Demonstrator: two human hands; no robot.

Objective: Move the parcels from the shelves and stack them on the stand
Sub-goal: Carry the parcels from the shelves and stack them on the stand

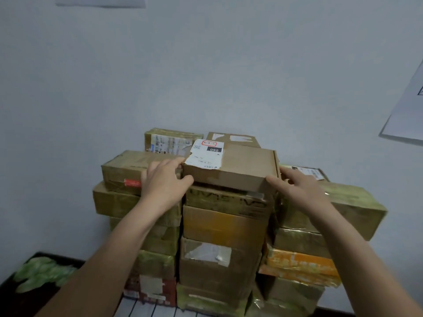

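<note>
Nearest, at 6 o'clock, white slats [142,308] show under the parcel stack [219,255], three columns side by side. Dark surface with green pattern [41,273] at 8 o'clock. Higher up, flat brown parcel [242,168] lies on top of the middle column, white label [204,154] on its left half. Left grip [163,179] at the parcel's 9 o'clock end: fingers nearly straight, tips on the top left edge, thumb against the front corner. Right grip [299,191] at its 3 o'clock end: spread wide, thumb touching the front right corner. Neither curls round it. Behind, rear parcels [171,140] at 12 o'clock against pale wall [206,65]; paper sheet [407,106] at 2 o'clock.
</note>
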